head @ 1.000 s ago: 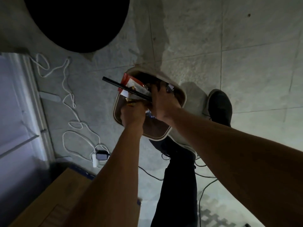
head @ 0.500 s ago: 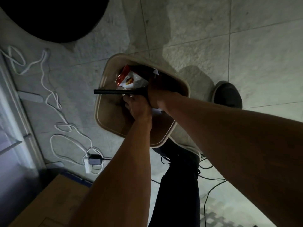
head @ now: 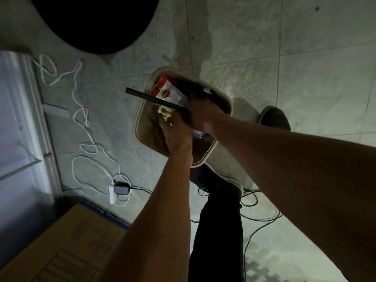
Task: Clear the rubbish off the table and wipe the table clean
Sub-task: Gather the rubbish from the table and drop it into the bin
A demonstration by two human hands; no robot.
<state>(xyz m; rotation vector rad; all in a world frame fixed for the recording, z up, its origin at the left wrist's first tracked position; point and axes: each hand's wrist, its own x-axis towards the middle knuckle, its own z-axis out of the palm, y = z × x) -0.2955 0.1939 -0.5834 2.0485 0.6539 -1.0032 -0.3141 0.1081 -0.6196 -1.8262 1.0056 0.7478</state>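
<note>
Two hands meet over one landmark, the beige rounded-square plastic bin (head: 227,102) standing on the grey tiled floor (head: 305,58); everything here is placed from that bin.

Left of the bin, a white looping cable (head: 81,110) trails across the floor to a white power strip with a dark adapter (head: 119,190), well apart from the rim.

Crossing the bin's left rim, a long thin black stick (head: 154,98) runs from outside the rim inward and down to the right hand. That long axis lies nearly flat across the opening, so I judge it must tip end-down, or be let go, to fall inside.

Over the bin's middle, the left hand (head: 175,133) has its grip pinched on a small crumpled, colourful wrapper (head: 165,116), directly above the opening.

Beyond it, inside the bin, sits a red-and-white snack packet (head: 168,92).

Toward the bin's right rim, the right hand (head: 203,110) has its grip clamped on the stick's near end.

A dark shoe (head: 274,119) stands just beside the bin's right side.
</note>
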